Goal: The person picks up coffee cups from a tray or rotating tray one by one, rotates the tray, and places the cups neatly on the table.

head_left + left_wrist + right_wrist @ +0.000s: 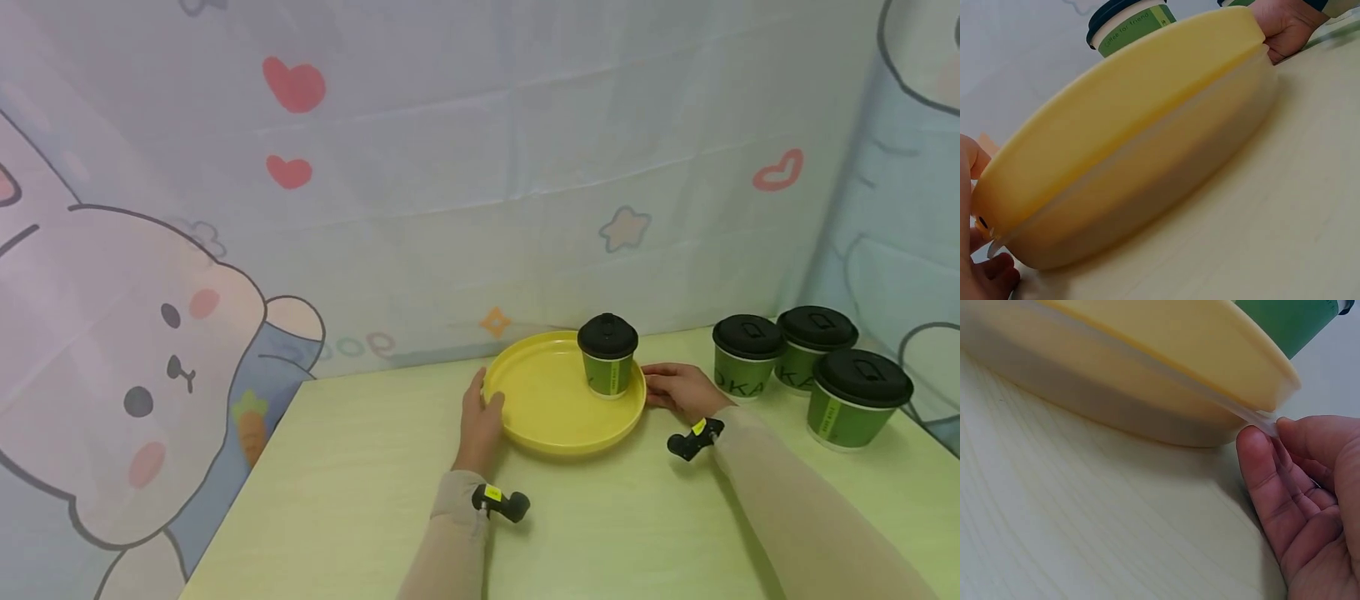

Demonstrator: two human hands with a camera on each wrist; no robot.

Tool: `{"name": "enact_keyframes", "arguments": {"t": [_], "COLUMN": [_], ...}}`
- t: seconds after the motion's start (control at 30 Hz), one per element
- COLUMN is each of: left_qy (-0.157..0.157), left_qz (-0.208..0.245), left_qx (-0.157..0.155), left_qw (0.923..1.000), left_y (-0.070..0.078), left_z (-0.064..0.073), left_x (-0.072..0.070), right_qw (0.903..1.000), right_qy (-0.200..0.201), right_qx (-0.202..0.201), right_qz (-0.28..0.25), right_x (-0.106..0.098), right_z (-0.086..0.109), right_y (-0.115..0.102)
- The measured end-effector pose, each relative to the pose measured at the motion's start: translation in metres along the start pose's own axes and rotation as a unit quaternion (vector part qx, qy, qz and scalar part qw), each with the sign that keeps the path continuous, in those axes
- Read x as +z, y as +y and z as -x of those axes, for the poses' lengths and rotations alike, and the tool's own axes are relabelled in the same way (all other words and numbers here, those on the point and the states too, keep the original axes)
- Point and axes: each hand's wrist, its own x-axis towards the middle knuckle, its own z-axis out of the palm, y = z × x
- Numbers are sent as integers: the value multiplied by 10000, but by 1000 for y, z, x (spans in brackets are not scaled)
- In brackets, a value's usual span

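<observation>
A round yellow tray lies near the back of the table. On its right side stands a green paper cup with a black lid. My left hand holds the tray's left edge, its fingers curled around the rim in the left wrist view. At the right edge, my right hand pinches a thin pale lip between thumb and fingers. Under the yellow rim, the wrist views show the tray's duller, deeper lower side close over the table.
Three more green cups with black lids stand to the right: one cup beside my right hand, another behind it, and a larger-looking cup nearer. A printed cloth hangs along the back of the pale table.
</observation>
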Motion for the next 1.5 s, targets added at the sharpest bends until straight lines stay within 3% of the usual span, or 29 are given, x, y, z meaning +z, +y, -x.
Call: {"name": "enact_keyframes", "arguments": {"t": [0.13, 0.23, 0.33, 0.4, 0.5, 0.53, 0.6, 0.7, 0.77, 0.83, 0.97, 1.13, 1.37, 1.5], "left_qy": [102, 167, 172, 145, 122, 115, 110, 78, 53, 36, 34, 49, 76, 114], "left_qz": [133, 163, 220, 244, 176, 132, 26, -97, -130, -152, -161, -205, -233, -247], "left_qx": [70, 153, 126, 84, 69, 101, 153, 264, 292, 302, 268, 289, 212, 220], "left_qw": [9998, 9996, 9995, 9996, 9997, 9998, 9998, 9996, 9995, 9994, 9995, 9994, 9995, 9994], "left_y": [-6, -12, -15, -15, -15, -14, -12, -9, -7, -7, -6, -4, -4, -5], "left_z": [0, 0, 1, 2, 2, 2, 2, 2, 2, 1, 2, 2, 2, 4], "left_x": [2, 5, 7, 8, 8, 8, 8, 8, 8, 7, 7, 6, 4, 3], "right_qw": [9999, 9985, 9920, 9831, 9650, 9544, 9200, 8475, 8046, 7841, 7752, 7723, 7741, 7696], "right_qy": [-52, 86, 349, 453, 135, -59, -567, -1272, -1618, -1836, -1985, -1977, -1747, -1722], "right_qx": [29, 58, -106, -431, -1162, -1392, -1764, -1986, -1918, -1727, -1358, -1152, -1079, -665], "right_qz": [85, 544, 1205, 1720, 2346, 2640, 3453, 4756, 5382, 5671, 5842, 5926, 5988, 6112], "right_x": [0, 2, 7, 10, 15, 17, 21, 32, 40, 48, 56, 62, 54, 44], "right_z": [-5, -6, -3, -1, 1, 1, 0, 1, 1, -1, -6, -5, 10, 24], "right_y": [1, -11, -42, -69, -109, -121, -141, -161, -169, -172, -172, -178, -213, -236]}}
